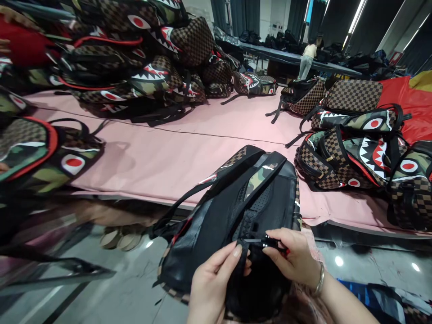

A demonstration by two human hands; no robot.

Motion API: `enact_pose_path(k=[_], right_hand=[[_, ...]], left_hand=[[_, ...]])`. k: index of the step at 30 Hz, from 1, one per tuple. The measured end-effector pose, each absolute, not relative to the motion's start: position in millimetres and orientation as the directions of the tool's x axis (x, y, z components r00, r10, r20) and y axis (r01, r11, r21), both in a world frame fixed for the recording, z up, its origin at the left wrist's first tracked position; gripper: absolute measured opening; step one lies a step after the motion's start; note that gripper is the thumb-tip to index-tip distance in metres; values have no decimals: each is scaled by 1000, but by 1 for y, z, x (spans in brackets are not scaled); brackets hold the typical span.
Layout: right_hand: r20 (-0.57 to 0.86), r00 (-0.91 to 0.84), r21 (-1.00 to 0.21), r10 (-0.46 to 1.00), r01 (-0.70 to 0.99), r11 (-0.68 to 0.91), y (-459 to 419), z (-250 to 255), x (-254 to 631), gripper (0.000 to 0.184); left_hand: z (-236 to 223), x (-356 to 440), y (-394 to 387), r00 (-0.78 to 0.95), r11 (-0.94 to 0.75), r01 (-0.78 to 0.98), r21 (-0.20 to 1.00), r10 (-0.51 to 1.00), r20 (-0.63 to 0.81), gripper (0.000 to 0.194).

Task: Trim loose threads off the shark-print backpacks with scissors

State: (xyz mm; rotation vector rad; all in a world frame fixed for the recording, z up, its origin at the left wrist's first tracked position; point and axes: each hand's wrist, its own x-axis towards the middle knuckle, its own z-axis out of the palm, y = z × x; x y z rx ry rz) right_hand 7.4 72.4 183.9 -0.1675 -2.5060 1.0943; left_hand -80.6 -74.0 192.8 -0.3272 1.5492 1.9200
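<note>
A black backpack (216,234) with checkered and camouflage trim lies strap side up, partly over the table's near edge. My left hand (216,272) pinches a black strap (242,252) of it between thumb and fingers. In my right hand (293,254) is a small pair of thread snips (258,241), with a dark handle and thin metal blades. Their tips point left and reach the strap beside my left fingertips. The palm side of both hands is hidden, and whether the blades touch a thread cannot be made out.
The pink-covered table (189,153) holds a tall heap of shark-face backpacks (148,76) at the back left. More backpacks (351,157) lie on the right. Another backpack (50,153) is at the left edge. A person (307,58) stands by a far table; slippers (119,238) lie below.
</note>
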Motion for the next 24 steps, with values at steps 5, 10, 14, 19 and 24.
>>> enact_pose_path(k=[5,10,14,19,24], right_hand=[[363,-914,-650,181,-109,752,77,185,5,24],[357,-924,-607,135,-120,785,78,188,3,22],[381,-906,-670,185,-132,731,79,187,6,21],[376,-911,-684,171,-149,714,80,186,5,20],[454,-878,-703,155,-245,667,79,183,0,18]], left_hand=[[185,-79,-79,-781,-6,-542,840,372,-501,40],[182,-79,-81,-782,28,-513,858,397,-480,37],[191,-81,-77,-757,-47,-595,803,370,-539,40],[192,-83,-73,-748,-22,-601,799,366,-553,43],[185,-86,-82,-769,97,-531,842,364,-526,45]])
